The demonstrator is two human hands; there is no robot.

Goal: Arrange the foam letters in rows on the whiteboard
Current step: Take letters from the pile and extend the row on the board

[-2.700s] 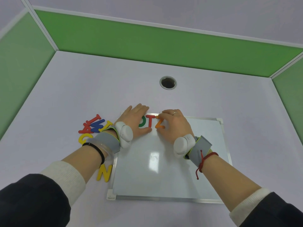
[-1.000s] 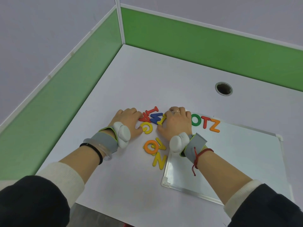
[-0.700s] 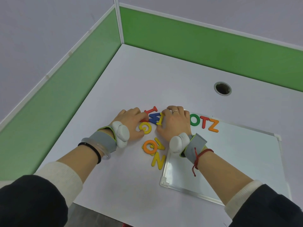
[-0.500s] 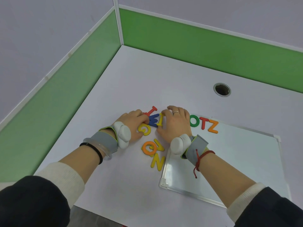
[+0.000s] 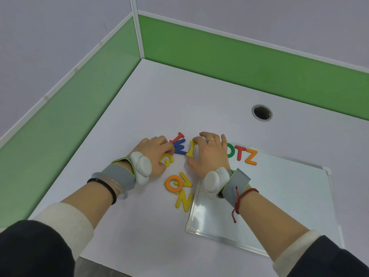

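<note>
The whiteboard (image 5: 279,196) lies at the right with a green O (image 5: 230,154), a red T (image 5: 239,154) and an orange Z (image 5: 251,158) in a row along its top left. Loose foam letters sit on the table to its left: a red letter (image 5: 177,137), a blue W (image 5: 180,149), a yellow I (image 5: 191,148), a yellow G (image 5: 166,159), an orange Q (image 5: 173,183), a yellow V (image 5: 187,180) and a yellow N (image 5: 183,200). My right hand (image 5: 209,154) pinches the yellow I between fingertips and thumb. My left hand (image 5: 154,156) curls its fingers over a mostly hidden red letter beside the W.
Green partition walls close the table at the left and back. A round cable hole (image 5: 262,112) sits behind the whiteboard. The table's front edge runs just below my left sleeve.
Both hands left the O, T, Z row and moved left onto the loose pile. Over the last second the right fingers closed around the yellow I and the left fingers curled by the W.
</note>
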